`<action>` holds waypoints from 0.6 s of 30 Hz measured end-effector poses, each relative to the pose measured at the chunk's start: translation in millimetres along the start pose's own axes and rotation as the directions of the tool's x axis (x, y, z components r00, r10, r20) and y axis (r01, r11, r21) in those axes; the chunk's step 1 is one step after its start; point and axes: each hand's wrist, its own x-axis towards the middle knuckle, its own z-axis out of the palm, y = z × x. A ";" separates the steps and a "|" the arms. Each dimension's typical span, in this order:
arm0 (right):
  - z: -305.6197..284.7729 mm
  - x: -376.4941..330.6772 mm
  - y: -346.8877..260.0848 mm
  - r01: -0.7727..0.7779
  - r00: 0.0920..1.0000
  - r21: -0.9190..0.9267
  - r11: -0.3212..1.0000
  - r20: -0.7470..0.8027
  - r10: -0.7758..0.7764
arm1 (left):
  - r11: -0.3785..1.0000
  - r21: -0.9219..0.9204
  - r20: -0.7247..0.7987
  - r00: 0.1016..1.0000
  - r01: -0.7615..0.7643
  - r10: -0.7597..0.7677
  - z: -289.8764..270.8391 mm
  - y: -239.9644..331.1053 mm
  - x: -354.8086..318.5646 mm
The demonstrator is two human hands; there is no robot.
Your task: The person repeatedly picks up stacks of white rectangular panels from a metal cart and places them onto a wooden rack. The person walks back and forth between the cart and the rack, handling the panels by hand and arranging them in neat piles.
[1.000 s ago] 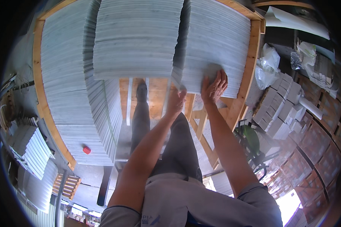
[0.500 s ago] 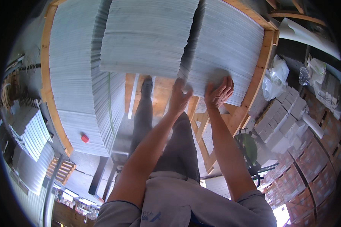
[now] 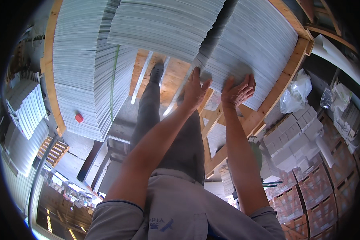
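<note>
Long thin grey-white slabs, stone-like, stand packed on edge in a wooden-framed crate. My left hand [image 3: 195, 94] is at the near left end of the right stack [image 3: 254, 50], its thumb apart from its fingers. Farther right along the same near edge rests my right hand [image 3: 238, 93], fingers spread and slightly bent over the slabs' top edges. Both hands touch the nearest slabs, and I see no slab lifted out. The undersides of my fingers are hidden. A middle stack [image 3: 160, 30] stands beyond a dark gap on the left.
A left stack [image 3: 74, 60] carries a small red object [image 3: 79, 117] and a green strap [image 3: 115, 80]. The crate's wooden rail [image 3: 286, 76] runs along the right. My foot [image 3: 157, 72] stands on the wooden base. Plastic bags [image 3: 296, 92] and white boxes [image 3: 292, 130] lie to the right.
The view has shifted, so the stacks sit higher in the picture. My hands stay at the same near edge of the right stack, their fingers little changed.
</note>
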 end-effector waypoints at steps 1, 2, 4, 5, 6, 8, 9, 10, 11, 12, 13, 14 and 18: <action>0.3 0.4 0.2 0.000 1.000 0.005 1.000 0.000 0.000 | 0.999 -0.012 -0.009 0.999 0.031 -0.031 -2.0 4.5 0.6; 0.4 0.7 0.2 -0.004 1.000 -0.002 1.000 -0.001 0.004 | 0.998 0.032 0.021 0.998 0.053 -0.054 -5.0 8.5 1.1; 0.4 1.3 0.5 -0.010 1.000 0.008 1.000 0.001 0.010 | 0.992 0.100 0.062 0.994 0.080 -0.086 -11.8 15.0 4.6; 0.6 1.7 0.3 -0.006 1.000 -0.001 1.000 -0.010 0.006 | 0.990 0.118 0.065 0.995 0.073 -0.081 -14.7 18.1 5.5; 0.4 2.2 0.4 0.000 1.000 0.017 1.000 -0.008 0.000 | 0.989 0.132 0.064 0.995 0.068 -0.077 -17.6 20.6 6.9; -0.1 3.1 0.3 0.020 0.999 0.013 1.000 -0.026 -0.019 | 0.986 0.138 0.113 0.987 0.096 -0.112 -22.5 23.3 8.6; -1.4 2.7 0.4 0.010 1.000 -0.001 1.000 -0.007 -0.010 | 0.984 0.130 0.164 0.976 0.122 -0.143 -24.3 23.1 8.7; -1.8 3.1 -0.1 0.005 1.000 -0.010 1.000 0.002 -0.005 | 0.983 0.123 0.208 0.964 0.140 -0.164 -24.5 22.1 10.9; -1.7 4.2 -0.8 0.003 1.000 -0.023 1.000 -0.011 -0.003 | 0.989 0.098 0.185 0.975 0.108 -0.125 -24.2 21.2 11.1; -2.2 5.0 -1.9 -0.003 1.000 -0.025 1.000 -0.004 0.003 | 0.994 0.077 0.155 0.984 0.073 -0.085 -24.7 19.9 10.7; -2.9 5.6 -3.2 -0.006 1.000 -0.032 0.999 -0.014 0.005 | 0.996 0.070 0.133 0.989 0.059 -0.068 -24.5 18.0 13.4; -4.7 4.7 -5.2 -0.014 0.999 -0.062 0.998 0.032 0.016 | 0.999 0.052 0.100 0.995 0.015 -0.020 -24.8 16.6 16.3; -7.2 4.7 -10.9 -0.052 0.999 -0.040 0.998 0.011 0.053 | 0.993 0.110 0.199 0.980 -0.036 0.013 -36.5 18.7 25.7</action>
